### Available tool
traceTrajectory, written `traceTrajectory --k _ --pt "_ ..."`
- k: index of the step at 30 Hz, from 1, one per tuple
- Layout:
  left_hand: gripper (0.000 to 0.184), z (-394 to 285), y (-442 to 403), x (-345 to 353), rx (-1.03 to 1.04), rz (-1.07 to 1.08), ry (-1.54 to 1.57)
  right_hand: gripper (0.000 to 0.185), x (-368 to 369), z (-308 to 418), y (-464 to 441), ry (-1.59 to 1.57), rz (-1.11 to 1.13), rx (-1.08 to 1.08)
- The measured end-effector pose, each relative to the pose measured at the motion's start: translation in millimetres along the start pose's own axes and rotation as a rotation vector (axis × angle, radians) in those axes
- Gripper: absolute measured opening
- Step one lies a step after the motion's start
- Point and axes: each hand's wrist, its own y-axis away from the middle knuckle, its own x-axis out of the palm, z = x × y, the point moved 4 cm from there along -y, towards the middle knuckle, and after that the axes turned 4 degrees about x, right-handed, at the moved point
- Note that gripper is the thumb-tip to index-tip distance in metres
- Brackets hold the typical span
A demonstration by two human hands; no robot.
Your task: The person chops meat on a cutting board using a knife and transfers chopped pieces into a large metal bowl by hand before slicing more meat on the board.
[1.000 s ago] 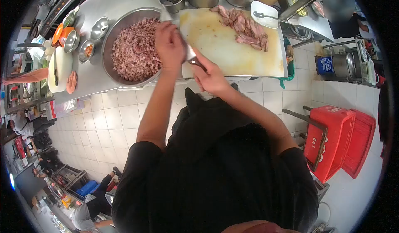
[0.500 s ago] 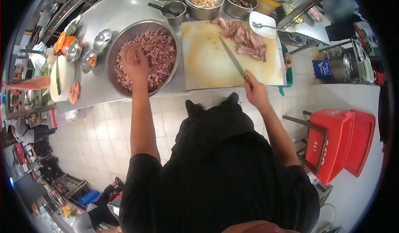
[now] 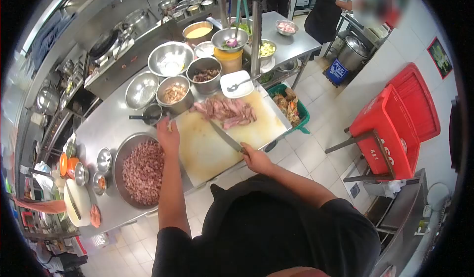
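My right hand is closed around the handle of a kitchen knife. The blade lies low over a white cutting board, its tip close to a pile of sliced meat. My left hand holds nothing, fingers apart, above the board's left edge near a small pot. Below and left of that hand stands a large steel bowl of diced pinkish meat; my forearm covers part of its right side.
Behind the board are a pot of pale shreds, a pot of dark pieces and a white dish with a spoon. A green basket is beyond the right edge. A red cooler stands right; a co-worker is behind.
My left hand has left the bowl of diced meat and moved right, toward the board. The view has turned and tilted up. My right hand still holds the knife over the board.
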Motion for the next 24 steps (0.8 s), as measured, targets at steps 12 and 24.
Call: traceTrajectory --k 12,24 --pt "0.046 50.7 3.9 116.6 -0.290 0.174 0.005 0.048 -83.7 3.0 -18.5 0.165 0.264 -0.061" --pt "0.051 130.7 13.6 215.5 -0.470 0.214 0.185 0.053 -87.4 -28.7 -26.8 0.116 0.345 -0.125"
